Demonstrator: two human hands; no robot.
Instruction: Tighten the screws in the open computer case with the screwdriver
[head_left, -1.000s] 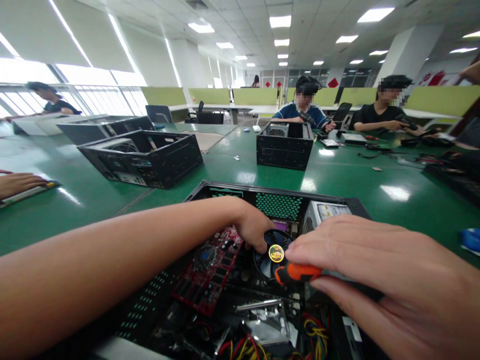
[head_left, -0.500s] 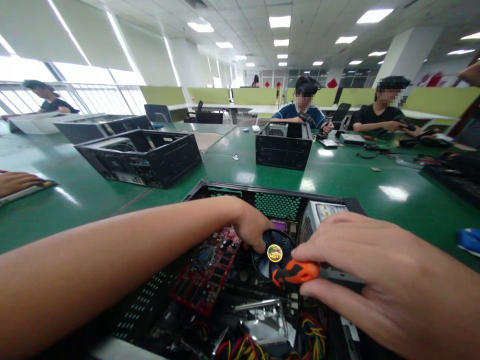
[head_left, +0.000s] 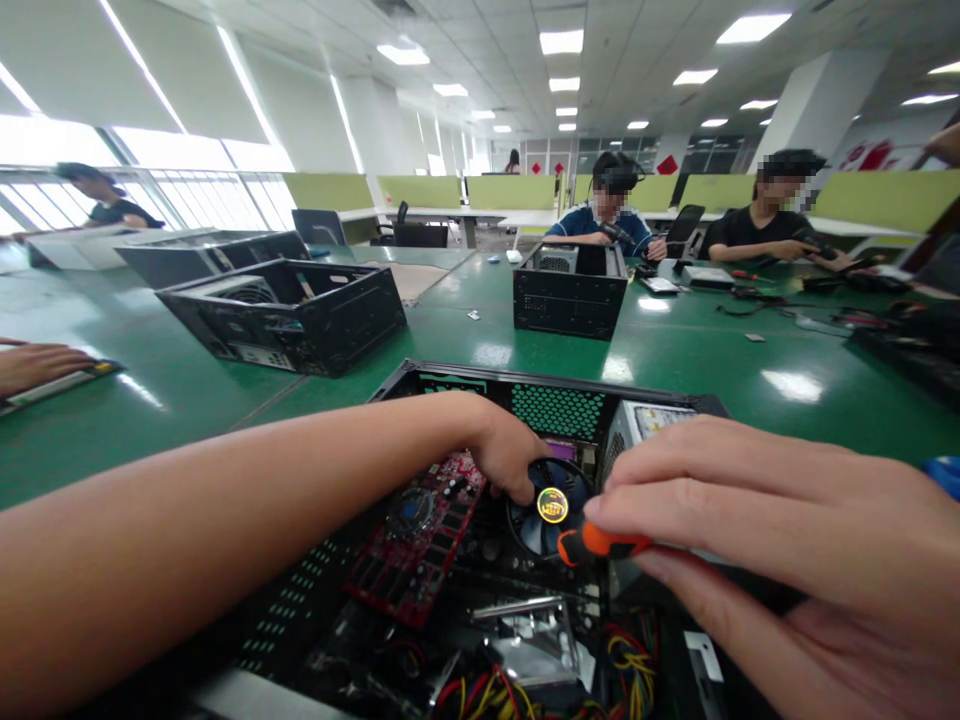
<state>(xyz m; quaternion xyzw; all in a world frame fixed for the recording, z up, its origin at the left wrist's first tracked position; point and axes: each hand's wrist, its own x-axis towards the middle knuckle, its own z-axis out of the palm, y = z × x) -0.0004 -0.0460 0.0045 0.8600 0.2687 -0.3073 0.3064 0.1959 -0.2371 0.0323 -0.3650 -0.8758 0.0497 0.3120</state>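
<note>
In front of me lies an open computer case (head_left: 450,372), its inside facing up. My left hand (head_left: 508,455) reaches into it, fingers closed at the upper left rim of a round cooling fan (head_left: 553,506) with a yellow centre sticker; its fingertips are partly hidden. Between thumb and fingers my right hand (head_left: 720,510) grips an orange-and-black screwdriver (head_left: 604,541) at the fan's lower right side. The screwdriver's tip is hard to make out. Left of the fan sits a red graphics card (head_left: 420,540). Below are a shiny metal bracket (head_left: 529,640) and coloured cables (head_left: 630,660).
Across the green table (head_left: 442,350) stand a black case (head_left: 285,315) at left and another case (head_left: 570,290) at centre. Two people (head_left: 607,215) work opposite. Another person's hand (head_left: 45,368) rests at the left edge. A power supply (head_left: 649,420) fills the case's far right corner.
My right hand has turned and its fingers have shifted along the screwdriver, covering more of the handle. My left hand stays at the fan. The view has shifted slightly.
</note>
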